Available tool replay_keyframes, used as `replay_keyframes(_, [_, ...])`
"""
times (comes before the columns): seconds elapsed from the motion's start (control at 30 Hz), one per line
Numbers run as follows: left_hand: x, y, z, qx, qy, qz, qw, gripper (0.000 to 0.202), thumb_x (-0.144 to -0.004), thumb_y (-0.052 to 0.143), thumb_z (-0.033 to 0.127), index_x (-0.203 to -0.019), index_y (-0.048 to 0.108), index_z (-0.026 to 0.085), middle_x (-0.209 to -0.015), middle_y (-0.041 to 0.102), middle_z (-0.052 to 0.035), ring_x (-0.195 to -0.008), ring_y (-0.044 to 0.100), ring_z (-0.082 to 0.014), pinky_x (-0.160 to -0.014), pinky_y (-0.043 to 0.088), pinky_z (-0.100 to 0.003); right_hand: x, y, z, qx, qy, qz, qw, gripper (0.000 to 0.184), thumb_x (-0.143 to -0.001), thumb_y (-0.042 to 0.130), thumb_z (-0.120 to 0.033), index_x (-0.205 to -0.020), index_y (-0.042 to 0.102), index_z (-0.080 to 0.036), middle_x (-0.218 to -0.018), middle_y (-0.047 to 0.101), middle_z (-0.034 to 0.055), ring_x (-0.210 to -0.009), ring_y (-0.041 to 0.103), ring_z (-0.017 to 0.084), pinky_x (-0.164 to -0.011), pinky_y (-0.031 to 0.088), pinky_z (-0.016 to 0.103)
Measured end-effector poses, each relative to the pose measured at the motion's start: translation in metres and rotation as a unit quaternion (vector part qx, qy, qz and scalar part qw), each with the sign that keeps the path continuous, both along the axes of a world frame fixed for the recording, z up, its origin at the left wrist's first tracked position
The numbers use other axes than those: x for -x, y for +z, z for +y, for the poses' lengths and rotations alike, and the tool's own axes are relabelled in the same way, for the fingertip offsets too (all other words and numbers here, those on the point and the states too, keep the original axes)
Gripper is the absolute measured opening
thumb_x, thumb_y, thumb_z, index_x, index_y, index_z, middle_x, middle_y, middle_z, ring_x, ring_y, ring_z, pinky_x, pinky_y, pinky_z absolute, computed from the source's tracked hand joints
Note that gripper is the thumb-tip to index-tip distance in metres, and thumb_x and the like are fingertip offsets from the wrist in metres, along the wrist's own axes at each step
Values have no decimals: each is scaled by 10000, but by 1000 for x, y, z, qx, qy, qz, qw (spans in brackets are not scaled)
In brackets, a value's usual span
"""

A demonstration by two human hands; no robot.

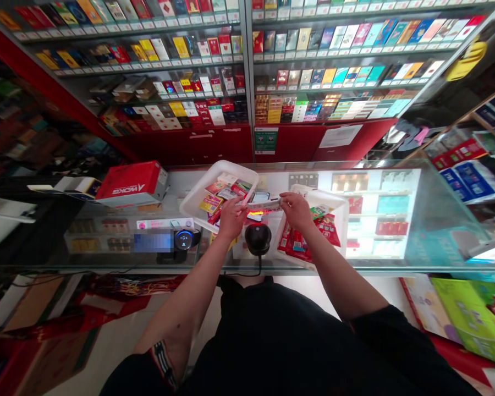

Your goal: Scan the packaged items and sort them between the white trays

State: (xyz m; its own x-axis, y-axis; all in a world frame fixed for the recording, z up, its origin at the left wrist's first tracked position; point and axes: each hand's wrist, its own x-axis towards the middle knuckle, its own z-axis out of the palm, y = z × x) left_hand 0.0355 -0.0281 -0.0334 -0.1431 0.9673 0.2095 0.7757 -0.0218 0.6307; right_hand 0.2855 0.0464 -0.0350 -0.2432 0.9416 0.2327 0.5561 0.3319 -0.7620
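Note:
Above the glass counter, a narrow white-and-pink packet is stretched between my two hands. My left hand pinches its left end, beside a white plastic basket of assorted small colourful packets. At the packet's right end, the fingers of my right hand are closed on it, over a second white basket of mostly red snack packets. Just below the packet stands a black barcode scanner, and reddish light falls on the packet's lower edge. Exactly what the packet contains cannot be read.
A red box sits left on the glass counter. A payment device with a round lit screen stands nearer me. The scanner's cable runs over the front edge. Shelves of cigarette packs rise behind the counter.

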Motion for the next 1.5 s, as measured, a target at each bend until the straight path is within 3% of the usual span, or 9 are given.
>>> replay_keyframes(0.27, [-23, 18, -1, -65, -26, 4, 998, 93, -911, 746, 183, -866, 798, 246, -1390, 733, -49, -1315, 635, -261, -1183, 482, -488, -24, 20, -3, 2, -33, 10, 999, 199, -923, 605, -252, -917, 803, -226, -1186, 805, 84, -1127, 701, 277, -1075, 515, 462])
replay_keyframes(0.4, [-42, 28, -4, -89, -66, 10, 994, 83, -913, 743, 187, -872, 791, 241, -1381, 729, -64, -1319, 628, -263, -1183, 475, -506, -44, 18, -4, 52, -61, 27, 996, 273, -908, 602, -276, -1063, 820, -224, -1101, 818, 74, -1041, 730, 270, -1001, 550, 436])
replay_keyframes(0.53, [-66, 35, -10, -93, -104, 14, 990, 89, -899, 750, 168, -888, 798, 242, -1389, 720, -71, -1349, 604, -272, -1195, 461, -517, -66, 11, -7, 91, -95, 39, 991, 262, -858, 636, -275, -1028, 828, -223, -1079, 827, 63, -1040, 747, 274, -1002, 558, 438])
replay_keyframes(0.7, [-98, 28, -18, -64, -144, 40, 987, 108, -891, 747, 162, -892, 813, 249, -1435, 692, -69, -1416, 543, -304, -1202, 443, -543, -90, 3, -11, 125, -119, 49, 984, 243, -792, 643, -224, -948, 829, -240, -1086, 830, 41, -1051, 750, 260, -1030, 559, 435])
replay_keyframes(0.87, [-125, 16, -25, -45, -194, 92, 976, 119, -912, 717, 187, -914, 820, 247, -1477, 663, -71, -1448, 494, -333, -1185, 436, -571, -111, -8, -14, 160, -145, 53, 975, 299, -761, 596, -186, -931, 836, -234, -1082, 827, 34, -956, 751, 223, -950, 589, 387])
replay_keyframes(1.1, [-155, 16, -28, -31, -239, 127, 962, 166, -951, 658, 187, -958, 818, 228, -1507, 649, -88, -1407, 520, -352, -1129, 471, -582, -133, -7, -20, 146, -173, 26, 974, 314, -782, 575, -208, -938, 846, -232, -1068, 831, 56, -939, 747, 229, -961, 577, 400])
replay_keyframes(1.3, [-157, 23, -33, -51, -277, 91, 955, 148, -942, 668, 169, -959, 799, 238, -1462, 679, -91, -1418, 536, -325, -1161, 463, -555, -137, 6, -24, 108, -215, -23, 970, 335, -775, 577, -243, -964, 853, -222, -1032, 835, 81, -924, 746, 276, -930, 571, 445])
replay_keyframes(1.5, [-128, 39, -34, -71, -246, 88, 963, 134, -951, 670, 183, -942, 796, 228, -1404, 710, -96, -1356, 585, -306, -1142, 487, -524, -106, 20, -23, 98, -191, 0, 977, 310, -822, 601, -297, -982, 852, -208, -1033, 836, 85, -921, 754, 260, -940, 576, 426])
